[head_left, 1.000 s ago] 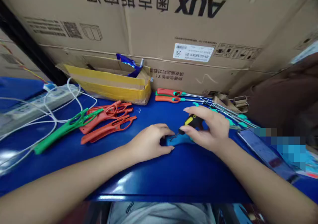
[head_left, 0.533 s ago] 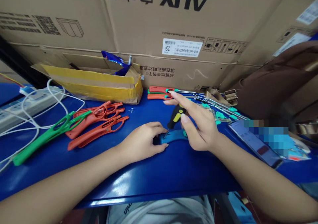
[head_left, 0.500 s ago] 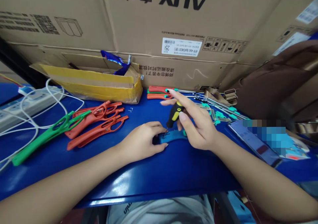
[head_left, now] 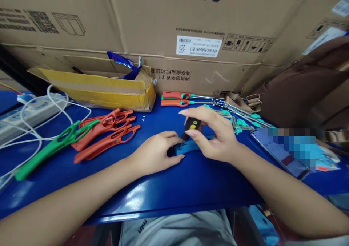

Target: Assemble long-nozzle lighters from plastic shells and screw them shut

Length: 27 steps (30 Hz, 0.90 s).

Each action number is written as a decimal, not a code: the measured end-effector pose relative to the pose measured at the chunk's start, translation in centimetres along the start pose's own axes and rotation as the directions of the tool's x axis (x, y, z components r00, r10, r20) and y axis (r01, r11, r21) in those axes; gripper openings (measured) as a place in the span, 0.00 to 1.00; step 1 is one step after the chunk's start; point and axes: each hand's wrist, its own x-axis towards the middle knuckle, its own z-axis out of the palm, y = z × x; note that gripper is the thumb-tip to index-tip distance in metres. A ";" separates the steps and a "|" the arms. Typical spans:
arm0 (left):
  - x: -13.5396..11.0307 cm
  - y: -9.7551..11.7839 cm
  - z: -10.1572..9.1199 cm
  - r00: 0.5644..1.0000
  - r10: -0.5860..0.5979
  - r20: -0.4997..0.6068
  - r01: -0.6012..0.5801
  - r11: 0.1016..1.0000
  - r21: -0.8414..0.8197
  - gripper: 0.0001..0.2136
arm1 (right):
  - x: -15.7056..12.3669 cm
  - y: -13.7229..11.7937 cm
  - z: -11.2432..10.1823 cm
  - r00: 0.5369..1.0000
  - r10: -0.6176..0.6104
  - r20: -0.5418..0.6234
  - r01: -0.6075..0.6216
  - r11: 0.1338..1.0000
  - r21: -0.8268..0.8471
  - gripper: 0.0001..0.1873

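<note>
On the table in front of me lies a blue lighter [head_left: 188, 147], a long-nosed kind, its right part covered by my hand. My left hand [head_left: 159, 152] grips its left end between thumb and fingers. A short black-and-yellow screwdriver [head_left: 191, 129] is held by my right hand [head_left: 216, 135], with thumb and fingers closed around its handle. Its tip points down at the left end of the blue lighter, close to my left fingertips. Whether the tip sits in a screw is too small to tell.
Red and green lighter casings [head_left: 109, 140] lie at left, beside white cables and a power strip [head_left: 35, 109]. A taped carton [head_left: 109, 96] stands behind. Lighters with metal rods [head_left: 177, 103], turquoise parts [head_left: 241, 123] and a phone [head_left: 280, 153] lie farther right, near a brown bag [head_left: 308, 82].
My right hand has turned on the screwdriver: the fingers have curled in and the handle has tilted. The left hand keeps its grip. The view has shifted slightly.
</note>
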 end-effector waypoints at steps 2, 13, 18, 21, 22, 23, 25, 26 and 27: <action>0.0 0.0 0.0 1.000 0.005 -0.013 -0.005 1.000 -0.004 0.14 | 0.0 0.3 -0.1 0.995 -0.093 -0.035 0.090 0.992 -0.084 0.17; -0.1 0.1 -0.3 1.000 -0.001 0.022 0.000 1.000 0.022 0.11 | -0.3 -0.2 -0.3 1.000 0.008 -0.004 -0.008 0.999 -0.051 0.24; 0.1 0.3 -0.5 0.998 0.001 0.056 -0.003 0.999 0.039 0.11 | -0.6 -0.3 -0.3 0.994 0.070 0.085 -0.075 0.996 0.048 0.31; 0.0 0.2 -0.5 0.998 0.009 0.058 -0.011 0.999 0.044 0.11 | -0.6 -0.4 -0.2 0.985 0.137 0.100 -0.150 0.980 0.131 0.32; 0.0 0.2 -0.5 0.999 0.012 0.052 -0.015 0.999 0.050 0.11 | -0.6 -0.4 -0.2 0.990 0.123 0.068 -0.129 0.988 0.090 0.31; 0.0 0.1 -0.5 0.999 0.017 0.047 -0.020 0.998 0.055 0.11 | -0.6 -0.3 -0.2 0.996 0.088 0.021 -0.088 0.996 0.016 0.30; 0.0 0.1 -0.4 0.999 0.024 0.041 -0.027 0.998 0.057 0.11 | -0.6 -0.3 -0.3 0.999 -0.024 -0.037 0.018 0.988 -0.151 0.28; 0.1 0.1 -0.4 0.999 0.026 0.044 -0.029 0.998 0.055 0.11 | -0.5 -0.3 -0.5 0.997 -0.070 -0.041 0.061 0.980 -0.191 0.27; 0.1 0.1 -0.4 0.999 0.027 0.047 -0.029 0.998 0.051 0.11 | -0.5 -0.3 -0.6 0.996 -0.087 -0.028 0.081 0.979 -0.185 0.26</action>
